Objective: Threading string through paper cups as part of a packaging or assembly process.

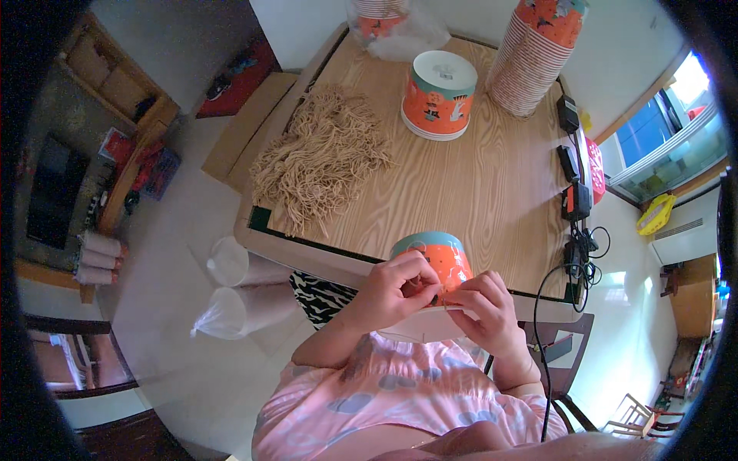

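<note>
A paper bucket [453, 260], orange with a teal band and a white rim, is tilted at the table's near edge, right in front of my body. My left hand [403, 286] bends over its left side, thumb and forefinger pinched together on a thin pale cord whose loop shows against the bucket. On the other side, my right hand [488, 307] closes its fingers at the bucket's rim, close to my left fingertips. The cord's ends are hidden by my fingers. A heap of tan cords [323, 157] lies on the table's left part.
Upside-down buckets [437, 107] stand farther back on the wooden table [477, 184]. A tall leaning bucket stack [530, 69] and a plastic-bagged stack [384, 31] are behind. Black adapters and cables [575, 200] run along the right edge. Bagged stacks [246, 311] lie on the floor at left.
</note>
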The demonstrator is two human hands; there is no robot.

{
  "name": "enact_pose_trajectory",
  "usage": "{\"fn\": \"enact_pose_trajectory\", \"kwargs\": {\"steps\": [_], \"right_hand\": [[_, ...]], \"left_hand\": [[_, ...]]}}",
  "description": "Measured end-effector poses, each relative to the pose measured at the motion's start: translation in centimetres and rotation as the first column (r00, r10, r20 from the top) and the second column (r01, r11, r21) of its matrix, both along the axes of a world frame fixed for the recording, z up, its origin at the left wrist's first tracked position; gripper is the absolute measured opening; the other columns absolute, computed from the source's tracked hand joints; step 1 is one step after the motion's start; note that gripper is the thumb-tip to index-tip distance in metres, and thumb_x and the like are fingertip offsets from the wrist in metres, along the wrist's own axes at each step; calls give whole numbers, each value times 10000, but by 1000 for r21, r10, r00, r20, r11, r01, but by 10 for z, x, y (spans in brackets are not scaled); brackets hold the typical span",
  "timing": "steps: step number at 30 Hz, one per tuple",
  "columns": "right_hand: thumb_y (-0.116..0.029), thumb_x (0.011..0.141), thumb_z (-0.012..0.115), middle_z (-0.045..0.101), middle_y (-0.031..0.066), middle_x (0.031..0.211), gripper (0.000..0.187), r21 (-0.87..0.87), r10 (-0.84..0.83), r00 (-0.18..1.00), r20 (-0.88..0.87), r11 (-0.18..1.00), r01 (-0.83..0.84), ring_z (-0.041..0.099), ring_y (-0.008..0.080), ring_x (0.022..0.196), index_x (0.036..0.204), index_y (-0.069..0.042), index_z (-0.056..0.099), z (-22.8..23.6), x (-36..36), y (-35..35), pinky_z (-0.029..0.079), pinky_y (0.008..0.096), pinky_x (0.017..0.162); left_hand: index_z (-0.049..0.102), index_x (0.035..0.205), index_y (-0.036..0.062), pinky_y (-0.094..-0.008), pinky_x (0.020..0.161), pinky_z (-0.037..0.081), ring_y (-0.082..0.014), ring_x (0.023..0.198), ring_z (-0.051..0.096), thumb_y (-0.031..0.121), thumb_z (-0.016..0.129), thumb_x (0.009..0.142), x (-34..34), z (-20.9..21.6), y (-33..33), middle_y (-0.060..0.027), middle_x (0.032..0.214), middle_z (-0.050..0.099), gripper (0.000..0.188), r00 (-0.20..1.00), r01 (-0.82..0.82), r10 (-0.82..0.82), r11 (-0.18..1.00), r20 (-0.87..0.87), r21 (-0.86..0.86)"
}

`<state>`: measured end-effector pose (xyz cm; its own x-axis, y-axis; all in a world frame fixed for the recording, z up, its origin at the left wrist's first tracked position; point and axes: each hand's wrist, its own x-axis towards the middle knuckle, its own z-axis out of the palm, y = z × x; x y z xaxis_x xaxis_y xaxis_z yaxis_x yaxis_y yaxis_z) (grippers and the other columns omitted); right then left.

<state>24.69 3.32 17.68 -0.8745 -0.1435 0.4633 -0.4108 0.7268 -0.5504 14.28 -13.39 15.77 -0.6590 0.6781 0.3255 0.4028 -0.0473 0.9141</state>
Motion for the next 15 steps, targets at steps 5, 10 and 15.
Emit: {"fn": "enact_pose_trajectory", "kwargs": {"steps": [5,10,15], "right_hand": [[-67,607,697,544,51,832,300,4,0,1000,16,1000,0,521,241,750,898,-74,622,3,-2,0,413,366,654],[-61,600,691,545,53,834,282,-2,10,1000,9,1000,-10,522,244,747,872,-70,619,1,-1,3,413,368,663],[-47,607,689,547,55,832,249,10,7,1000,-3,1000,-7,525,244,751,841,-65,606,3,-2,4,411,369,656]], "left_hand": [[568,737,28,-273,606,455,-160,663,565,-4,680,710,-1,2,2,-48,711,559,120,999,-4,4,1000,-40,0],[568,735,29,-280,613,461,-172,666,571,5,685,710,0,5,2,-58,707,559,122,998,-28,25,998,-53,-48],[572,737,29,-280,602,463,-179,658,572,26,690,718,1,6,4,-63,717,561,120,989,-90,80,993,-127,-77]]}}
